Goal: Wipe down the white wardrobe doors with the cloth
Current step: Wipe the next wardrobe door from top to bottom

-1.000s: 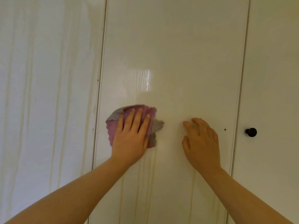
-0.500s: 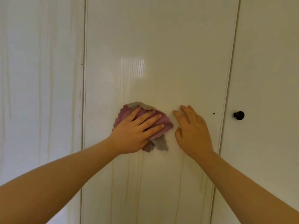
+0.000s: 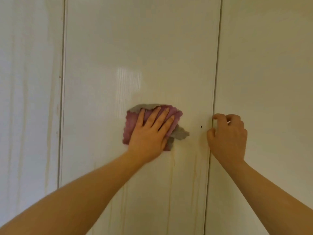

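A pink and grey cloth [image 3: 133, 122] lies flat against the middle white wardrobe door [image 3: 135, 56] at mid height. My left hand [image 3: 149, 133] presses on it with straight, spread fingers. My right hand [image 3: 228, 136] sits at the seam between the middle door and the right door [image 3: 271, 82]. Its fingers are curled over the place of the right door's black knob, which the hand hides. Faint yellowish streaks [image 3: 172, 175] run down the middle door below the cloth.
A small dark hole [image 3: 201, 127] marks the middle door near its right edge. A white panel [image 3: 30, 99] with pale vertical streaks stands to the left. A window glare [image 3: 129, 78] shines above the cloth.
My left hand slid the cloth rightward across the middle door. My right hand left the middle door, moved right to the seam and curled over the black knob, which no longer shows.
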Demonstrator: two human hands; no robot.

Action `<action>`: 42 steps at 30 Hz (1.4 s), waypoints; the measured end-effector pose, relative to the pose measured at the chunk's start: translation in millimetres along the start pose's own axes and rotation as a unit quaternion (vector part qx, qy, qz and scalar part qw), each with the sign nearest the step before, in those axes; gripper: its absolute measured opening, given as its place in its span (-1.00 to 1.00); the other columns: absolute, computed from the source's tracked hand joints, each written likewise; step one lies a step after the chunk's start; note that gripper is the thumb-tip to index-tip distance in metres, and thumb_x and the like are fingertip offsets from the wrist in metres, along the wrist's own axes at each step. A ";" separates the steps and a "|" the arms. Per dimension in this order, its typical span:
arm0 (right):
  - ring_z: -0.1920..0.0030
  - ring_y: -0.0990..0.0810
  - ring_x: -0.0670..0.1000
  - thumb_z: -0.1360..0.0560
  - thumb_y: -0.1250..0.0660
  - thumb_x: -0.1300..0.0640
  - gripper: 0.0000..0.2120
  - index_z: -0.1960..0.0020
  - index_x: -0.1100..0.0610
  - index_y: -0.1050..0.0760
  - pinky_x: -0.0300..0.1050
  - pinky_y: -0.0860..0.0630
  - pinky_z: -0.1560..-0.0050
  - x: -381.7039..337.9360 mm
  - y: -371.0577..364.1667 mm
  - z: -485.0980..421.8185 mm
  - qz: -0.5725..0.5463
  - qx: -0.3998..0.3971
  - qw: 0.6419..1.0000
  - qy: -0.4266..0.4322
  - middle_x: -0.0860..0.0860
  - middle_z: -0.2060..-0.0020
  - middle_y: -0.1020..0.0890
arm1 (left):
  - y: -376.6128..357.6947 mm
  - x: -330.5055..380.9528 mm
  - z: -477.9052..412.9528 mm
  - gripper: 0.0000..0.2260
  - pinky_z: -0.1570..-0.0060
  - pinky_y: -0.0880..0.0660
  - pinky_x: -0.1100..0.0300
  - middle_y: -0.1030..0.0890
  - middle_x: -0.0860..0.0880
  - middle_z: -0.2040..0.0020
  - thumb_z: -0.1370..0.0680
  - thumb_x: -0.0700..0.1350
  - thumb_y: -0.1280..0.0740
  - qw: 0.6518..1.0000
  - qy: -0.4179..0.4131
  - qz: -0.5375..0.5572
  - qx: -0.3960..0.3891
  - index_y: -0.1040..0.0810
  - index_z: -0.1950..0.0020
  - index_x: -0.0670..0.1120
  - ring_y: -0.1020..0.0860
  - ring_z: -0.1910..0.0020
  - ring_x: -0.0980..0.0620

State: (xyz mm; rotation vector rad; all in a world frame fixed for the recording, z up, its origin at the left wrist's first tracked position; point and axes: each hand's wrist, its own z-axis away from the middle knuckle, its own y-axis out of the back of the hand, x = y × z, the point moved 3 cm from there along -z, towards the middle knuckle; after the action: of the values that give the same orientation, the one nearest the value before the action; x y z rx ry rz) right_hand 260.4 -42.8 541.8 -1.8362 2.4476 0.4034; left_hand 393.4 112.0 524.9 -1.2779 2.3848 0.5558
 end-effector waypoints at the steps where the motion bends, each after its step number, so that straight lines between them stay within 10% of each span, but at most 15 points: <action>1: 0.09 -0.48 0.29 -0.34 -0.31 0.37 -0.67 -0.11 0.28 -0.51 0.07 -0.36 0.14 6.3 0.9 -1.8 0.006 -0.007 1.000 -0.022 0.30 0.00 -0.50 | -2.2 14.9 2.4 -0.52 -0.34 -0.05 -0.23 -0.43 -0.12 -0.39 -0.52 0.03 -0.09 1.000 -0.018 0.014 -0.008 -0.43 -0.40 -0.06 -0.30 -0.38 -0.16; 5: 0.05 -0.45 0.27 -0.51 -0.21 0.23 -0.75 -0.17 0.25 -0.44 0.11 -0.40 0.11 26.5 -7.6 -5.9 0.011 -0.087 0.995 -0.050 0.26 -0.07 -0.45 | -12.7 31.9 8.8 -0.51 -0.39 -0.03 -0.19 -0.39 -0.06 -0.43 -0.53 0.07 -0.08 0.960 -0.275 0.000 -0.045 -0.38 -0.44 -0.02 -0.24 -0.42 -0.11; 12: 0.27 -0.44 0.19 -0.58 -0.06 0.22 -0.87 -0.03 0.23 -0.35 0.08 -0.39 0.26 39.7 -21.4 -2.3 -0.102 -0.114 0.987 -0.056 0.18 0.19 -0.46 | -9.3 44.9 -27.7 -0.51 -0.39 -0.03 -0.20 -0.35 -0.14 -0.45 -0.56 0.04 -0.07 0.999 0.037 0.010 0.012 -0.31 -0.47 -0.07 -0.19 -0.43 -0.15; 17: 0.27 -0.42 0.17 -0.59 -0.04 0.23 -0.88 -0.03 0.22 -0.34 0.01 -0.32 0.31 41.8 -24.0 -1.3 -0.126 -0.122 0.983 -0.051 0.14 0.24 -0.40 | -18.9 51.1 -24.8 -0.52 -0.39 -0.07 -0.22 -0.37 -0.11 -0.44 -0.56 0.09 -0.07 0.967 -0.253 -0.014 -0.030 -0.34 -0.45 -0.02 -0.25 -0.43 -0.15; 22: 0.27 -0.45 0.21 -0.59 -0.04 0.23 -0.86 -0.01 0.24 -0.35 0.14 -0.42 0.27 42.0 -22.6 0.1 -0.145 -0.107 0.982 -0.049 0.17 0.24 -0.44 | -10.2 48.7 -46.9 -0.52 -0.38 -0.02 -0.21 -0.37 -0.15 -0.43 -0.55 0.06 -0.08 0.999 0.040 -0.020 0.017 -0.35 -0.45 -0.04 -0.24 -0.42 -0.17; 28: 0.22 -0.42 0.16 -0.60 -0.04 0.19 -0.84 -0.06 0.22 -0.36 0.06 -0.38 0.22 41.8 -22.6 1.2 -0.139 -0.122 0.981 -0.057 0.10 0.22 -0.39 | -14.2 75.9 -23.4 -0.52 -0.37 -0.06 -0.19 -0.44 -0.07 -0.40 -0.52 0.08 -0.07 0.957 -0.282 -0.014 -0.065 -0.43 -0.40 0.02 -0.36 -0.39 -0.13; 34: 0.22 -0.41 0.13 -0.59 -0.07 0.25 -0.82 -0.12 0.23 -0.39 0.01 -0.35 0.24 45.0 -25.1 0.8 -0.172 -0.101 0.979 -0.047 0.11 0.22 -0.41 | -6.0 29.2 -74.2 -0.52 -0.36 -0.07 -0.25 -0.41 -0.15 -0.40 -0.54 0.05 -0.08 0.998 -0.006 -0.059 0.018 -0.38 -0.43 -0.05 -0.36 -0.39 -0.20; 39: 0.16 -0.38 0.13 -0.56 -0.04 0.32 -0.69 -0.26 0.19 -0.36 -0.05 -0.29 0.17 45.4 -22.9 8.7 -0.200 -0.130 0.969 -0.060 0.11 0.18 -0.36 | -18.2 86.8 -4.5 -0.51 -0.40 0.04 -0.21 -0.40 -0.09 -0.42 -0.51 0.09 -0.11 0.967 -0.245 0.006 -0.068 -0.40 -0.42 0.01 -0.25 -0.41 -0.15; 42: 0.12 -0.40 0.15 -0.57 -0.04 0.30 -0.60 -0.39 0.10 -0.27 -0.04 -0.33 0.13 44.5 -20.4 14.0 -0.226 -0.157 0.959 -0.061 0.11 0.14 -0.35 | -17.0 63.7 -19.7 -0.50 -0.38 0.00 -0.19 -0.43 -0.10 -0.40 -0.50 0.09 -0.10 0.975 -0.218 -0.024 -0.046 -0.39 -0.42 -0.01 -0.25 -0.39 -0.13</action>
State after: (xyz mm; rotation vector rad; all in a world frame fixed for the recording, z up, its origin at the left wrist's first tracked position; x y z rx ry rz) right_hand 265.4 -86.4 515.8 -2.3275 1.8834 0.8750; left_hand 372.1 49.1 507.1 -1.1081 1.9800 0.8439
